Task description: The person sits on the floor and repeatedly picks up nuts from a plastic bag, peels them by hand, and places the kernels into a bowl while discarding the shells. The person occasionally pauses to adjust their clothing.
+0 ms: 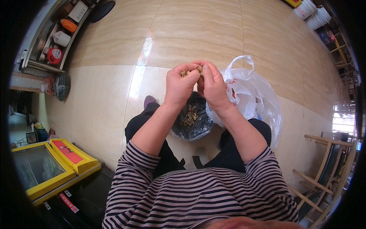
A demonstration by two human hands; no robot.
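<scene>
My left hand (180, 87) curls around several small tan-brown dried pieces (186, 73), too small to identify for certain. Against it, my right hand (213, 86) pinches one brownish piece (200, 69) between thumb and fingers. The thumbs of both hands come close together at that piece. Below them, between my legs, sits a bin lined with a black plastic bag (204, 121). Similar pale tan bits (190, 115) lie in its bottom. A white plastic carrier bag (243, 88) with red print stands beside the bin, partly behind my right wrist; its contents are mostly hidden.
At left stand a yellow-framed glass-topped chest freezer (75, 156) and a shelf (67, 53) with a red jug (54, 55). A dark filled plastic bag (62, 86) rests by the shelf. Wooden chairs (321, 171) line the right; white buckets (311, 14) are far right.
</scene>
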